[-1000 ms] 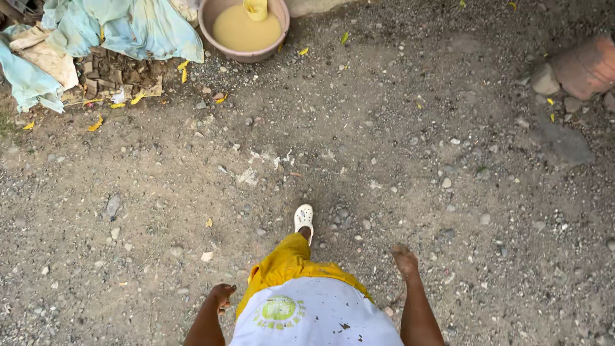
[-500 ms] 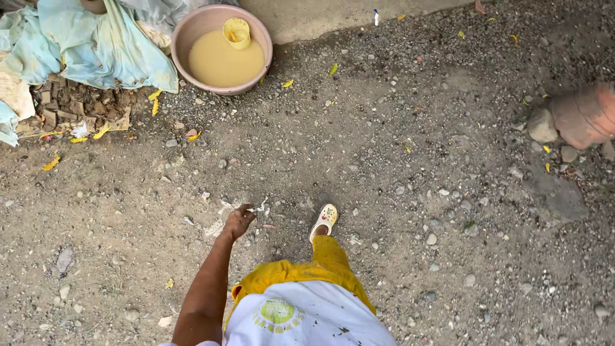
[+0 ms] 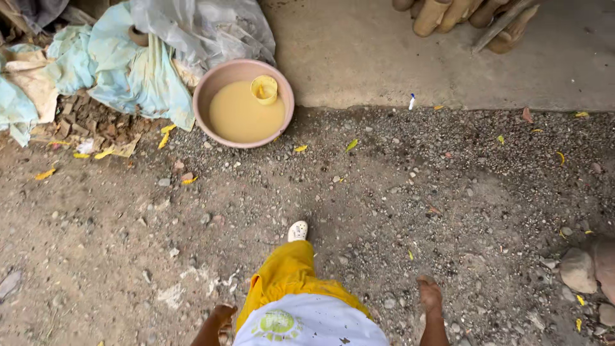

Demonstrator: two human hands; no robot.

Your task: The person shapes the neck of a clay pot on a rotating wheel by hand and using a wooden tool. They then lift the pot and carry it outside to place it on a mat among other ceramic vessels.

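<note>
Down at the bottom edge of the view, both hands hang low over the gravel ground (image 3: 410, 192). Left hand (image 3: 221, 317) sits just left of the yellow trouser leg (image 3: 285, 275), its fingers curled loosely inward and holding nothing; how tightly its grip is closed cannot be told, since the hand is partly cut off by the frame. Right hand (image 3: 429, 293) hangs to the right of the white shirt (image 3: 307, 323), fingers together and pointing down at the ground, empty too. Neither hand touches anything.

Ahead of the leg, a white shoe (image 3: 297, 230) is planted on the stony dirt. Well beyond it, near the top of the ground where the gravel meets a concrete slab (image 3: 397, 57), stands a round pink basin (image 3: 243, 102) filled with muddy yellow-brown liquid. A small yellow cup (image 3: 264, 90) floats tilted at the basin's far right side. Crumpled light blue and grey plastic sheeting (image 3: 141, 57) lies just left of the basin, touching its rim, over a patch of broken brick pieces (image 3: 90, 118). Yellow leaves (image 3: 168, 134) are scattered about. Rounded stones (image 3: 576, 269) lie at the right edge.
</note>
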